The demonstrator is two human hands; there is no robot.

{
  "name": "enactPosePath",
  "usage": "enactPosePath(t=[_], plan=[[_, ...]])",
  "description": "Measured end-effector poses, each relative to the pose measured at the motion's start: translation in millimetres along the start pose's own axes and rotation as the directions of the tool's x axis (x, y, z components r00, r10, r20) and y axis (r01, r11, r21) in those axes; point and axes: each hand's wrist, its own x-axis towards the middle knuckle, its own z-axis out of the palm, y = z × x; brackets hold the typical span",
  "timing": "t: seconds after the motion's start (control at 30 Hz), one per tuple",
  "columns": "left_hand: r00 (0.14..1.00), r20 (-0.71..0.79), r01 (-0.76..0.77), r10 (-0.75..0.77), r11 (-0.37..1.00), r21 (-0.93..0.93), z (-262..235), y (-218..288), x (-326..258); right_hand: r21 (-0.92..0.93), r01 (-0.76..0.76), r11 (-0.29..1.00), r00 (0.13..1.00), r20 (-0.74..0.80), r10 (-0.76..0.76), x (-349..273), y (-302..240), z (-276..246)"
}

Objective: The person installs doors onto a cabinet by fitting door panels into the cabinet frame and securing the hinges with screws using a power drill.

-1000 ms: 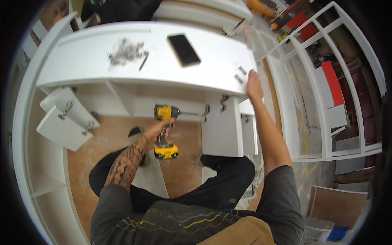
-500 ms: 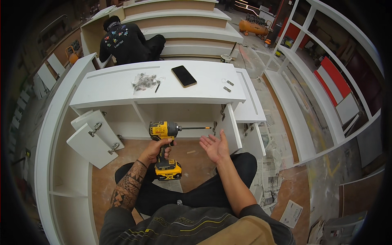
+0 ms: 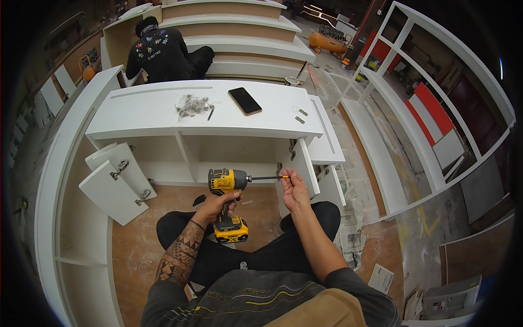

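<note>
My left hand (image 3: 219, 205) is wrapped round the grip of a yellow and black cordless impact driver (image 3: 222, 181). Its long dark bit (image 3: 266, 177) points right, with an orange band near the tip. At that tip, the fingers of my right hand (image 3: 295, 192) are pinched; whether a screw sits between them is too small to tell. Just beyond this hand stands an open white cabinet door (image 3: 306, 166), with metal hinges at its edge. Two loose white door panels (image 3: 114, 192) with hinges lean inside the white cabinet (image 3: 204, 126) on the left.
On the cabinet top lie a black phone (image 3: 244, 101), a plastic bag of small hardware (image 3: 193, 106) and small metal pieces (image 3: 301, 115). A co-worker in black (image 3: 160, 54) crouches beyond, near white steps (image 3: 234, 48). A white frame (image 3: 392, 109) lies to the right; newspaper (image 3: 348, 234) covers some floor.
My right hand has gone from spread fingers to a pinch at the bit's tip. The driver has shifted slightly right and down in view. The whole view has moved a little.
</note>
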Motion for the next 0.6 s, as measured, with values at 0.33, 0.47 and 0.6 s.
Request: enactPosePath(t=[0.33,0.47,0.6], plan=[[0.993,-0.056,-0.1,0.109,0.986,0.134,19,-1,7,-0.01,0.14,0.99,0.983,-0.122,-0.14,9,1,8],[0.989,-0.062,-0.124,0.137,0.976,0.178,16,-4,8,-0.034,0.155,0.987,0.982,-0.106,-0.158,14,9,9],[0.98,-0.043,-0.182,0.193,0.965,0.188,17,-5,7,-0.022,0.178,0.984,0.974,-0.141,-0.179,18,13,14]])
